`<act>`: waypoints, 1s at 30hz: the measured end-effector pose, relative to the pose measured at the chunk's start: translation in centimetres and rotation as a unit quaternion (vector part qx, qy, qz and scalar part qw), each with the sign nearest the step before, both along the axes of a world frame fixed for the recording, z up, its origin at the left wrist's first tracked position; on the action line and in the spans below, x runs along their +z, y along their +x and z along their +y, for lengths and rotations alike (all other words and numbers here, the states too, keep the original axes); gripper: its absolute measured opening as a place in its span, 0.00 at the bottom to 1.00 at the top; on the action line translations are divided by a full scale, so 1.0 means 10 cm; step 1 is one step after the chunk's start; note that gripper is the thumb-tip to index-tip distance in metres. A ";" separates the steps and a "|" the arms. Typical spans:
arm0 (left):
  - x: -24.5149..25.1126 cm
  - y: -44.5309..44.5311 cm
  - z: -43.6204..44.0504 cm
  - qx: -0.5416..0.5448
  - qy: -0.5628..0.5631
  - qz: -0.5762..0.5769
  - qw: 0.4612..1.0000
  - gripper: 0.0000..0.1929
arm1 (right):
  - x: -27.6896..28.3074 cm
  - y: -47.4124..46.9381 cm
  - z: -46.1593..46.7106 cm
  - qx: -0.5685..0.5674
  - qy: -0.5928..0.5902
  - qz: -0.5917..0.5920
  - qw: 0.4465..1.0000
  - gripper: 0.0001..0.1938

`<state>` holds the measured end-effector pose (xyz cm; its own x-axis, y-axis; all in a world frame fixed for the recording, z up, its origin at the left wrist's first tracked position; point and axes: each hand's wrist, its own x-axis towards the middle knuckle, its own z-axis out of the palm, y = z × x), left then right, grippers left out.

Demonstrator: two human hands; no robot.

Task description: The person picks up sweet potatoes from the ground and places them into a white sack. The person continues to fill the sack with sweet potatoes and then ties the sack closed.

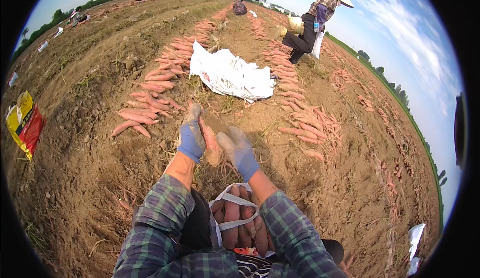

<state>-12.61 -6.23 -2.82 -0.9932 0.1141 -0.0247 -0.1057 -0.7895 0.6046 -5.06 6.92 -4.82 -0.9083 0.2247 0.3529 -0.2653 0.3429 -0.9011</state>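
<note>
My left hand [191, 137], in a soiled blue and grey work glove, grips a large sweet potato [210, 145] along its side. Bare, reddish patches show on the potato's skin. My right hand [240, 151], gloved the same way, is beside the potato's lower end with its fingers extended; whether it touches is unclear. Between my legs, an open white bag [234, 223] with looped handles holds several sweet potatoes [231, 214]. Ahead to the left lies a row of sweet potatoes [138, 116], and another row of sweet potatoes [309, 126] runs on the right.
A white sack or bundle of sacks [232, 73] lies between the rows. At far left is a yellow and red bag [25, 122]. A person in a white hat [318, 23] bends over the right row; another person [239, 7] sits farther off. White plastic [415, 240] lies at lower right.
</note>
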 end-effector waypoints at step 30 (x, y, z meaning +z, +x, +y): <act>-0.10 -0.13 0.11 0.000 0.089 -0.021 0.996 0.21 | -0.28 0.25 -0.26 -0.047 0.154 0.059 0.985 0.25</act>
<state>-13.94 -5.10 -3.83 -0.9917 0.1199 -0.0461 -0.1278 -0.8837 0.4502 -2.60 4.37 -7.60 -0.8369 0.1720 0.5196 -0.3160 0.6235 -0.7152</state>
